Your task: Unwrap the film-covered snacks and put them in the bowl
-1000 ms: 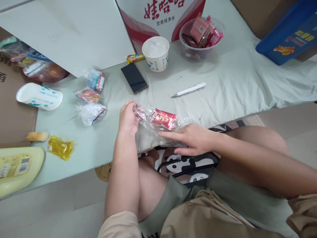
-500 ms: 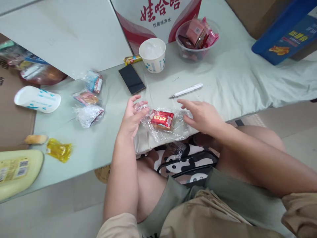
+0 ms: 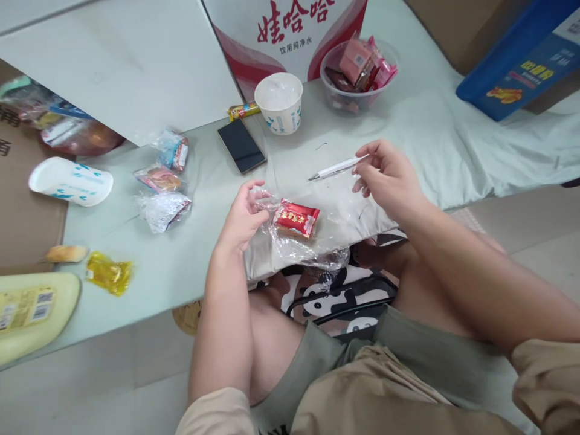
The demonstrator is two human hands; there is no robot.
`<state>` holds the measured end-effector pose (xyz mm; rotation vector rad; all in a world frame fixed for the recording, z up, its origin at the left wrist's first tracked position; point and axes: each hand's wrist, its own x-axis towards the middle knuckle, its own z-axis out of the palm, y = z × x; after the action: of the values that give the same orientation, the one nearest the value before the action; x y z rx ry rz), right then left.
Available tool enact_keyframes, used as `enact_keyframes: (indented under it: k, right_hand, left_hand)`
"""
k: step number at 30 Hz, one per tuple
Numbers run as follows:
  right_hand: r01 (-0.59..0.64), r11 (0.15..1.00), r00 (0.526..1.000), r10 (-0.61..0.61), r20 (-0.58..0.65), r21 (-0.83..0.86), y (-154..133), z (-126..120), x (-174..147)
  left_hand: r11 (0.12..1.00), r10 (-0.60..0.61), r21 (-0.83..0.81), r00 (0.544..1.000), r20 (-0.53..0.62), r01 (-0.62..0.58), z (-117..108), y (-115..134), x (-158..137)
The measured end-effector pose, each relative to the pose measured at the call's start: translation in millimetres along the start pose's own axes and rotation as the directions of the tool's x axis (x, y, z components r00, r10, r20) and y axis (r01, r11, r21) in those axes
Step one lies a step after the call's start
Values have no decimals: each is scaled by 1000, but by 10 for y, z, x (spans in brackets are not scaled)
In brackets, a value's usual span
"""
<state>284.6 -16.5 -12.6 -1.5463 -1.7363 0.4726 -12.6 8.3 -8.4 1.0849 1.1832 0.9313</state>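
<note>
A small red packet with gold lettering (image 3: 296,218) lies on crumpled clear plastic wrap (image 3: 312,254) at the table's front edge. My left hand (image 3: 247,212) is at the packet's left, with its curled fingers and thumb around a bunched edge of the wrap. Over the back end of a white pen (image 3: 333,169) is my right hand (image 3: 387,178), its fingers bent and the thumb apart from the index finger. Whether it touches the pen, I cannot tell. The pen lies on the cloth behind the packet.
Behind stand a paper cup (image 3: 280,109), a phone (image 3: 241,145) and a bowl of wrapped snacks (image 3: 356,75). To the left are several snack packets (image 3: 163,181), a tipped cup (image 3: 72,181), a yellow wrapper (image 3: 109,273) and a pale yellow bottle (image 3: 38,311).
My right hand has moved up and right from the packet's side to the pen's end. The wrap's right part has sagged toward the table edge. My left hand has barely moved.
</note>
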Motion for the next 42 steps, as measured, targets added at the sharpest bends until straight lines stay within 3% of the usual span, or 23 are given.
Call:
enact_keyframes:
  k: [4,8,12,16,20,24,28,31,33,36,39,42]
  right_hand:
    - [73,995,994,-67,-89,62,-50,-22,29]
    - [70,997,998,-70,7,14,-145,-13,-83]
    - [-50,996,993,43,110,69,-165,45,-122]
    - [-209,929,976,216,11,306,-125,67,-31]
    - [-227,848,954,293,-68,479,-10,76,50]
    - [-148,895,969,216,-120,420,86,109,26]
    - [-81,972,995,93,-43,221,12,129,-68]
    - [106,993,994,-107,6,46,-152,134,-146]
    - [283,959,952,-285,113,28,-259,158,-200]
    - [477,872,798,-482,362,110,-347,236,-283]
    - [503,859,682,-462,568,94,-352,306,-352]
    - [472,881,645,-370,669,33,-347,314,-378]
  left_hand:
    - [1000,-8,-11,999,-45,8,6,15,5]
    - [998,-19,-58,997,-81,14,10,26,11]
    - [998,8,-65,990,-141,-18,27,37,25]
    - [1000,-8,-26,976,-219,2,47,55,49]
    - [999,-8,-41,950,-312,-5,55,64,71]
    - [996,10,-75,937,-350,-39,42,54,79]
    - [997,17,-66,922,-386,-46,7,24,87]
    - [996,67,-21,909,-412,-83,-34,-18,102]
    - [992,123,49,899,-419,-113,-72,-54,115]
    - [959,258,219,877,-405,-181,-144,-106,126]
    - [861,404,436,874,-271,-262,-214,-134,124]
    - [775,398,580,906,-142,-250,-246,-131,135]
